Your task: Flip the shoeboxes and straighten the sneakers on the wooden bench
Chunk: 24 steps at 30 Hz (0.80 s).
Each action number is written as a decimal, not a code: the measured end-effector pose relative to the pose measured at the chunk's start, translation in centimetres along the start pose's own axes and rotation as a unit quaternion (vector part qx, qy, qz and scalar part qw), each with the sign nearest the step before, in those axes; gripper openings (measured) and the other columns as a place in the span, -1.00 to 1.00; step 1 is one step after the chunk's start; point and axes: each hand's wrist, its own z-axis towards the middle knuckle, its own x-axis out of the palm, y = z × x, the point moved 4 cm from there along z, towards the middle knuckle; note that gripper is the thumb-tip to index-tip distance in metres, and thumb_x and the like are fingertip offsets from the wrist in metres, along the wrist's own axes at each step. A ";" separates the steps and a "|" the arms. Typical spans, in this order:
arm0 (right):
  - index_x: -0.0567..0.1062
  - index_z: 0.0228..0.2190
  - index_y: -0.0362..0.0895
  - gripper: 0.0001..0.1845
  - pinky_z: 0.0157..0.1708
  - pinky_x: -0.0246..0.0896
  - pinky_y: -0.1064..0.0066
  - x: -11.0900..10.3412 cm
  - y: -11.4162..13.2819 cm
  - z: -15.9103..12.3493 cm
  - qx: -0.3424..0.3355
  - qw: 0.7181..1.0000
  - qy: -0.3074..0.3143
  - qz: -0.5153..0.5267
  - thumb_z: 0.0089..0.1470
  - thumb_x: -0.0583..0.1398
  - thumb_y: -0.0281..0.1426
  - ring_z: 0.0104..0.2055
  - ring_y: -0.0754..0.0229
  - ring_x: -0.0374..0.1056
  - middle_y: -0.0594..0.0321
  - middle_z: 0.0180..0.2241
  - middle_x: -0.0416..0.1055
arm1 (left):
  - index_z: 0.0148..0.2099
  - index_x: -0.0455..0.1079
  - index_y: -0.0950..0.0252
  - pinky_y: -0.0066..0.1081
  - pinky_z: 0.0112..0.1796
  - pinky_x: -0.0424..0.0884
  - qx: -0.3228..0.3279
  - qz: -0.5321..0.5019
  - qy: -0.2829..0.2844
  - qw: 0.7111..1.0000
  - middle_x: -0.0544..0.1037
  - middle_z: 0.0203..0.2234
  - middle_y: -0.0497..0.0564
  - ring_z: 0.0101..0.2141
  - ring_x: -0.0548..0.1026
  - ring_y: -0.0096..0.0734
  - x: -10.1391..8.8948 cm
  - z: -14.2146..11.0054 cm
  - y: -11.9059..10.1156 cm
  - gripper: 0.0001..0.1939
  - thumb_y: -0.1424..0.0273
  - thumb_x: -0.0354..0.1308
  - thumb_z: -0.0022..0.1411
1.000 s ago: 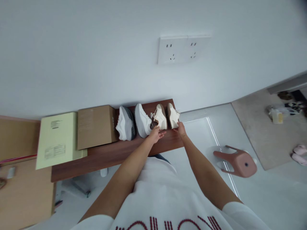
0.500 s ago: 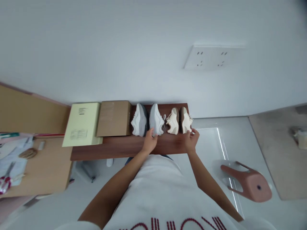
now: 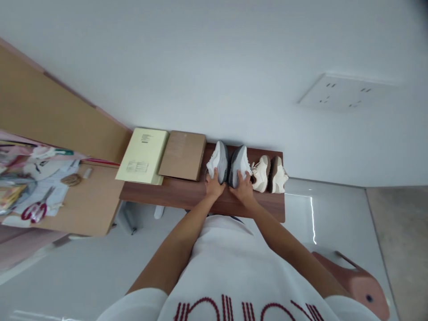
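Observation:
A pair of grey-and-white sneakers lies on a narrow brown wooden bench, dark soles facing each other. My left hand (image 3: 214, 183) is closed around the near end of the left sneaker (image 3: 218, 160). On the near end of the right sneaker (image 3: 238, 161), my right hand (image 3: 244, 187) has its fingers wrapped. Just to the right are two cream shoes with brown soles, a left one (image 3: 262, 171) and a right one (image 3: 278, 176), untouched. The bench (image 3: 187, 189) runs along the wall in front of me.
Left of the sneakers are a brown cardboard box (image 3: 183, 156) and a pale yellow box (image 3: 143, 156). Further left, a table (image 3: 90, 200) bears red-handled scissors (image 3: 36, 210), papers and a twine coil (image 3: 71, 179). A pink stool (image 3: 363, 285) stands on the floor at right.
My right hand has moved left from the right cream shoe to the right grey-and-white sneaker. My left hand has shifted from that sneaker to the left one. The view has turned.

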 end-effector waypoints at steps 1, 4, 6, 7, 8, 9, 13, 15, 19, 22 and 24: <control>0.00 0.39 -0.01 0.00 0.16 0.17 -0.06 0.0 -0.3 -0.3 0.001 1.000 -0.007 0.000 0.05 0.31 -0.17 0.27 -0.32 0.18 -0.12 0.43 -0.26 | 0.45 -0.03 0.08 0.01 0.29 0.00 -0.005 -0.004 0.007 1.000 -0.05 0.42 0.25 0.38 0.03 0.16 0.0 -0.1 0.0 -0.02 0.32 0.34 0.07; 0.02 0.38 0.00 -0.06 0.15 0.18 -0.11 0.0 -0.5 -1.1 0.010 1.000 -0.006 -0.002 0.09 0.27 -0.17 0.27 -0.33 0.17 -0.11 0.42 -0.24 | 0.43 0.03 0.11 0.00 0.27 0.06 0.001 -0.039 0.047 0.998 -0.07 0.43 0.27 0.36 0.09 0.19 -0.6 -0.5 0.1 -0.03 0.37 0.37 0.03; 0.03 0.38 -0.04 -0.08 0.16 0.14 -0.19 -0.3 -0.1 -1.4 0.014 1.000 -0.012 0.001 0.10 0.25 -0.13 0.31 -0.39 0.09 -0.14 0.43 -0.25 | 0.40 0.10 0.19 -0.04 0.28 0.08 0.014 -0.091 0.074 0.993 -0.08 0.43 0.31 0.35 0.12 0.20 -1.6 -0.9 0.4 -0.06 0.40 0.38 0.01; 0.04 0.37 -0.08 -0.08 0.17 0.10 -0.23 -0.6 0.3 -1.5 0.011 1.000 -0.027 0.006 0.10 0.24 -0.11 0.34 -0.42 0.03 -0.16 0.43 -0.25 | 0.38 0.14 0.22 -0.08 0.28 0.09 0.024 -0.123 0.077 0.989 -0.04 0.42 0.32 0.35 0.11 0.17 -2.5 -1.2 0.8 -0.09 0.41 0.38 0.00; 0.04 0.37 -0.12 -0.08 0.19 0.05 -0.27 -0.9 0.7 -1.6 0.003 0.999 -0.047 0.013 0.11 0.23 -0.09 0.36 -0.44 -0.04 -0.19 0.43 -0.25 | 0.36 0.19 0.25 -0.11 0.29 0.09 0.036 -0.157 0.074 0.984 0.03 0.40 0.31 0.36 0.12 0.13 -3.6 -1.5 1.2 -0.14 0.41 0.37 0.01; 0.05 0.36 -0.15 -0.09 0.21 0.00 -0.30 -1.3 1.4 -1.7 -0.008 0.997 -0.071 0.021 0.12 0.21 -0.09 0.39 -0.45 -0.11 -0.20 0.43 -0.25 | 0.33 0.23 0.26 -0.13 0.29 0.11 0.049 -0.189 0.063 0.979 0.11 0.38 0.30 0.35 0.14 0.07 -4.8 -1.7 1.9 -0.20 0.41 0.36 0.04; 0.13 0.32 -0.25 -0.25 0.28 -0.05 -0.24 -1.3 6.2 -2.8 -0.063 0.989 -0.126 0.048 0.20 0.11 -0.20 0.43 -0.34 -0.18 -0.20 0.43 -0.20 | 0.19 0.38 0.23 -0.13 0.21 0.28 0.076 -0.248 -0.001 0.966 0.41 0.19 0.21 0.18 0.41 -0.09 -11.6 -2.3 6.1 -0.50 0.40 0.25 0.19; 0.18 0.31 -0.22 -0.30 0.29 -0.07 -0.23 -0.2 10.3 -3.3 -0.086 0.989 -0.113 0.041 0.20 0.10 -0.26 0.44 -0.31 -0.19 -0.15 0.43 -0.15 | 0.11 0.44 0.21 -0.14 0.18 0.34 0.071 -0.236 -0.047 0.968 0.49 0.10 0.17 0.11 0.48 -0.14 -15.6 -1.9 8.8 -0.62 0.39 0.21 0.23; 0.25 0.30 -0.12 -0.33 0.32 -0.20 -0.27 3.3 21.8 -2.2 -0.168 0.986 -0.020 -0.002 0.18 0.15 -0.30 0.46 -0.31 -0.28 -0.04 0.43 -0.10 | 0.03 0.46 0.19 -0.16 0.16 0.36 0.068 -0.215 -0.122 0.967 0.57 0.01 0.11 0.05 0.52 -0.21 -23.3 0.0 13.8 -0.73 0.39 0.11 0.29; 0.26 0.30 -0.05 -0.32 0.31 -0.32 -0.37 6.0 29.9 0.7 -0.218 0.973 0.049 -0.049 0.17 0.19 -0.30 0.47 -0.35 -0.39 0.04 0.46 -0.20 | 0.02 0.45 0.21 -0.19 0.13 0.39 0.066 -0.225 -0.137 0.962 0.60 -0.04 0.09 0.02 0.54 -0.25 -27.6 1.5 16.7 -0.73 0.40 0.07 0.30; 0.21 0.33 0.02 -0.18 0.28 -0.37 -0.45 7.6 33.3 2.9 -0.224 0.968 0.084 -0.079 0.08 0.30 -0.28 0.47 -0.41 -0.45 0.06 0.48 -0.29 | 0.03 0.44 0.21 -0.21 0.11 0.41 0.072 -0.233 -0.129 0.961 0.61 -0.06 0.08 0.00 0.56 -0.27 -29.7 2.1 18.2 -0.72 0.39 0.06 0.31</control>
